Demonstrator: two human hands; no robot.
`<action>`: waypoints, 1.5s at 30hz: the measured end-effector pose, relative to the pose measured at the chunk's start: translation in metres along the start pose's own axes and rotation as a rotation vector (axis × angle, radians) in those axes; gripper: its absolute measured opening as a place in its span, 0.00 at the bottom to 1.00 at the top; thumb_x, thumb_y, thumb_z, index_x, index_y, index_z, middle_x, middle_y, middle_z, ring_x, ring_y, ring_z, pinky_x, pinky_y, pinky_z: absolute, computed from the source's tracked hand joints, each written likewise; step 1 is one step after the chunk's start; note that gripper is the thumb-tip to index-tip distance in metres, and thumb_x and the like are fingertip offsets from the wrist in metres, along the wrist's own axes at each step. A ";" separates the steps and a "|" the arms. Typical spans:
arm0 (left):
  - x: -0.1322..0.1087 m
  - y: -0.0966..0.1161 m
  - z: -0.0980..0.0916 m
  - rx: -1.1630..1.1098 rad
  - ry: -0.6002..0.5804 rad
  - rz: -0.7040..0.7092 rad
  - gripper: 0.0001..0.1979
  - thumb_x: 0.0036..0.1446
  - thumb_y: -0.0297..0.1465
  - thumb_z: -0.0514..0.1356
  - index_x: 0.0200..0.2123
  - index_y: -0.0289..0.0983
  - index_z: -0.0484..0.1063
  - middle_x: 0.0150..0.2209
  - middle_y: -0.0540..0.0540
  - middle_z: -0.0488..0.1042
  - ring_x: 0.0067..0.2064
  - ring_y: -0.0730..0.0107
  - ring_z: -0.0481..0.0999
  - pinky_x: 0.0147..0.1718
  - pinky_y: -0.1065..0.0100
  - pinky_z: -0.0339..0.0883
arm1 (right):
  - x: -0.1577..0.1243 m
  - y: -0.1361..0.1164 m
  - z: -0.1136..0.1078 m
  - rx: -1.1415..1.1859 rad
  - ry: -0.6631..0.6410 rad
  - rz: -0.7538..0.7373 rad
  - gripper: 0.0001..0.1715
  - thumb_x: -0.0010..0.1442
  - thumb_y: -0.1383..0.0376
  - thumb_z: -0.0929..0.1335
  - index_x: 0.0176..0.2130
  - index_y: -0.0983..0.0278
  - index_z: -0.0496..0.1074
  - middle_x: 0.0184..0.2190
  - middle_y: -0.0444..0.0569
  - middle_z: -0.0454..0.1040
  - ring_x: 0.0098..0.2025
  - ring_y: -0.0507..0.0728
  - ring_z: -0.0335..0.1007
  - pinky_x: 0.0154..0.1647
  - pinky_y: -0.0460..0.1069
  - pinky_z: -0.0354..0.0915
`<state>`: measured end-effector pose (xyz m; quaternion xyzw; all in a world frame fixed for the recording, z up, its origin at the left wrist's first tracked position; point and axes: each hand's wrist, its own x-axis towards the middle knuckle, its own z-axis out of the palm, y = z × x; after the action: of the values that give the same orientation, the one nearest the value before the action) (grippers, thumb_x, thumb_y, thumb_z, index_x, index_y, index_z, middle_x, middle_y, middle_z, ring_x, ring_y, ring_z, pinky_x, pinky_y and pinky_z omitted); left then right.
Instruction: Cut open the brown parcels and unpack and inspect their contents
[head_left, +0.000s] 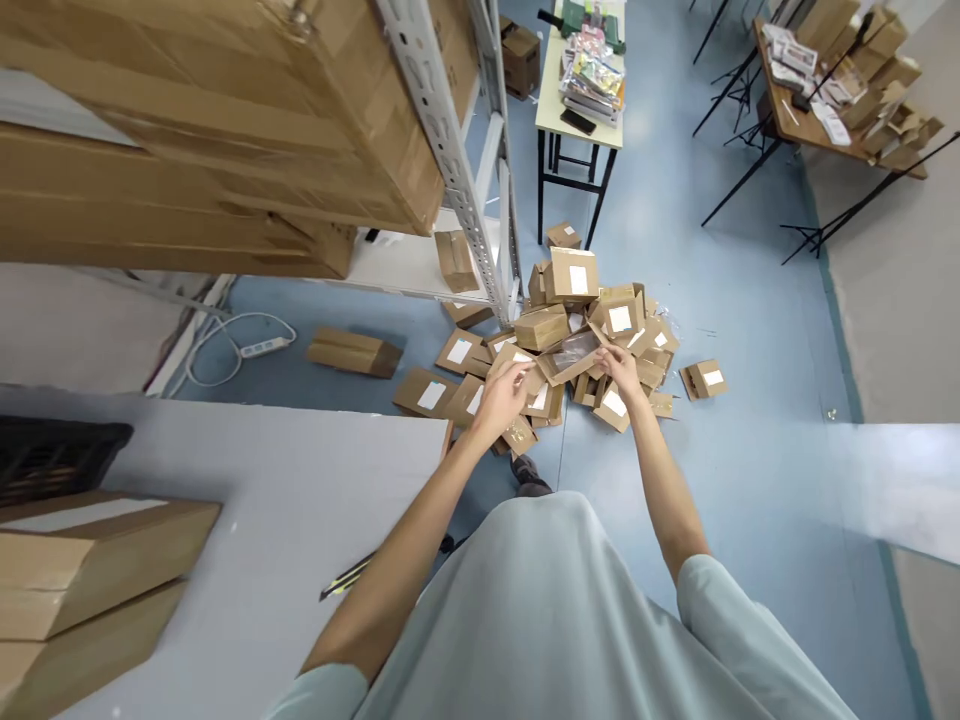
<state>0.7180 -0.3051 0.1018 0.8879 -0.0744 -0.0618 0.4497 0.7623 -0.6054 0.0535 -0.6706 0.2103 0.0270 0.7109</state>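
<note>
In front of me, above a heap of small boxes, is an open cardboard box [556, 374] with clear plastic [576, 350] showing inside. My right hand [619, 368] pinches the box at its right edge. On the other side, my left hand [501, 402] has its fingers closed at the box's left flap; exactly where the fingertips grip is hard to make out. Brown cartons with white labels, such as a labelled carton [574, 276], lie piled around and beneath both hands.
A metal shelf rack [465, 190] with large cartons [225, 130] stands left of the heap. Near my left arm is a grey-white tabletop [300, 480]. Beyond the heap stands a narrow table [553, 105]. One loose box [703, 380] and a power strip [264, 347] lie on the floor.
</note>
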 end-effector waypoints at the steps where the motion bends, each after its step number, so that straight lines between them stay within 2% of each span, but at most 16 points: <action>1: -0.014 -0.013 -0.007 -0.012 0.052 -0.039 0.20 0.72 0.32 0.57 0.61 0.42 0.81 0.56 0.40 0.82 0.55 0.54 0.84 0.61 0.55 0.80 | -0.007 0.006 0.007 -0.037 -0.054 0.015 0.31 0.59 0.43 0.79 0.51 0.61 0.81 0.44 0.52 0.86 0.43 0.60 0.85 0.59 0.63 0.82; 4: -0.067 -0.053 -0.028 -0.069 0.231 -0.178 0.18 0.68 0.34 0.60 0.56 0.42 0.82 0.50 0.42 0.83 0.45 0.59 0.85 0.51 0.58 0.82 | -0.026 0.024 0.037 -0.125 -0.208 0.051 0.31 0.58 0.41 0.78 0.47 0.61 0.81 0.45 0.54 0.87 0.46 0.63 0.87 0.60 0.63 0.81; 7: -0.131 -0.081 -0.048 -0.156 0.439 -0.363 0.15 0.65 0.39 0.64 0.51 0.41 0.83 0.42 0.44 0.83 0.38 0.62 0.82 0.44 0.60 0.81 | -0.043 0.040 0.080 -0.200 -0.359 0.086 0.37 0.53 0.35 0.78 0.46 0.60 0.81 0.45 0.56 0.88 0.47 0.66 0.88 0.60 0.65 0.81; 10: -0.197 -0.092 -0.068 -0.242 0.635 -0.548 0.14 0.62 0.45 0.67 0.40 0.40 0.80 0.33 0.47 0.80 0.33 0.64 0.79 0.39 0.63 0.77 | -0.061 0.055 0.132 -0.282 -0.544 0.116 0.43 0.47 0.30 0.80 0.45 0.60 0.82 0.46 0.58 0.89 0.48 0.70 0.88 0.60 0.68 0.81; 15: -0.303 -0.097 -0.099 -0.314 0.939 -0.769 0.24 0.63 0.55 0.67 0.31 0.42 0.70 0.24 0.53 0.70 0.26 0.69 0.69 0.29 0.67 0.65 | -0.105 0.078 0.235 -0.356 -0.855 0.122 0.44 0.45 0.30 0.81 0.45 0.60 0.83 0.46 0.59 0.89 0.49 0.72 0.88 0.62 0.70 0.81; 18: -0.363 -0.098 -0.105 -0.350 1.103 -0.832 0.27 0.65 0.59 0.64 0.29 0.43 0.67 0.23 0.53 0.68 0.27 0.69 0.69 0.30 0.67 0.65 | -0.149 0.084 0.294 -0.396 -1.022 0.140 0.44 0.45 0.31 0.82 0.46 0.60 0.83 0.48 0.60 0.89 0.49 0.70 0.88 0.62 0.70 0.80; 22: -0.433 -0.106 -0.102 -0.446 1.293 -0.867 0.28 0.64 0.60 0.64 0.31 0.43 0.67 0.26 0.52 0.72 0.28 0.68 0.74 0.34 0.65 0.71 | -0.221 0.087 0.362 -0.503 -1.228 0.135 0.43 0.46 0.33 0.83 0.47 0.61 0.82 0.49 0.61 0.88 0.47 0.68 0.88 0.61 0.69 0.80; 25: -0.481 -0.118 -0.101 -0.552 1.384 -0.864 0.27 0.63 0.60 0.66 0.33 0.42 0.69 0.29 0.50 0.75 0.31 0.65 0.79 0.36 0.63 0.76 | -0.281 0.093 0.403 -0.565 -1.304 0.108 0.43 0.46 0.34 0.83 0.47 0.61 0.82 0.49 0.61 0.88 0.47 0.67 0.87 0.61 0.68 0.80; 29: -0.541 -0.135 -0.107 -0.638 1.439 -0.837 0.22 0.64 0.55 0.66 0.35 0.42 0.71 0.32 0.48 0.78 0.35 0.63 0.82 0.41 0.60 0.79 | -0.358 0.105 0.442 -0.615 -1.343 0.082 0.39 0.48 0.36 0.83 0.47 0.61 0.82 0.49 0.60 0.88 0.47 0.66 0.87 0.60 0.66 0.80; 33: -0.582 -0.152 -0.122 -0.684 1.452 -0.802 0.14 0.64 0.45 0.64 0.39 0.41 0.74 0.37 0.45 0.82 0.37 0.63 0.83 0.45 0.59 0.81 | -0.413 0.116 0.471 -0.668 -1.349 0.020 0.32 0.54 0.41 0.80 0.47 0.60 0.82 0.48 0.57 0.88 0.47 0.65 0.87 0.58 0.64 0.81; 36: -0.595 -0.164 -0.138 -0.718 1.425 -0.773 0.10 0.62 0.39 0.63 0.43 0.41 0.77 0.41 0.44 0.84 0.41 0.62 0.85 0.48 0.58 0.81 | -0.432 0.119 0.491 -0.740 -1.349 -0.106 0.26 0.61 0.44 0.77 0.48 0.60 0.82 0.48 0.56 0.87 0.49 0.65 0.86 0.59 0.63 0.81; 40: -0.594 -0.175 -0.160 -0.724 1.348 -0.754 0.10 0.63 0.35 0.62 0.45 0.41 0.78 0.44 0.43 0.85 0.42 0.62 0.86 0.49 0.57 0.81 | -0.436 0.116 0.533 -0.897 -1.288 -0.476 0.23 0.67 0.53 0.72 0.55 0.63 0.81 0.60 0.63 0.82 0.62 0.68 0.80 0.68 0.65 0.75; 43: -0.585 -0.183 -0.180 -0.677 1.312 -0.735 0.10 0.65 0.33 0.61 0.46 0.40 0.79 0.46 0.42 0.86 0.44 0.61 0.87 0.48 0.59 0.81 | -0.434 0.113 0.583 -1.006 -1.182 -0.778 0.29 0.67 0.58 0.72 0.63 0.66 0.77 0.69 0.68 0.74 0.75 0.71 0.68 0.79 0.67 0.64; 45: -0.575 -0.189 -0.197 -0.613 1.306 -0.729 0.10 0.65 0.32 0.61 0.47 0.40 0.80 0.48 0.41 0.86 0.47 0.60 0.87 0.48 0.60 0.81 | -0.436 0.115 0.620 -1.066 -1.113 -0.874 0.34 0.67 0.57 0.73 0.67 0.68 0.73 0.75 0.72 0.66 0.80 0.73 0.58 0.81 0.69 0.58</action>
<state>0.2036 0.0691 0.0894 0.5506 0.5177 0.3090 0.5773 0.4913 0.1107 0.0987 -0.8227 -0.4818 0.1697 0.2496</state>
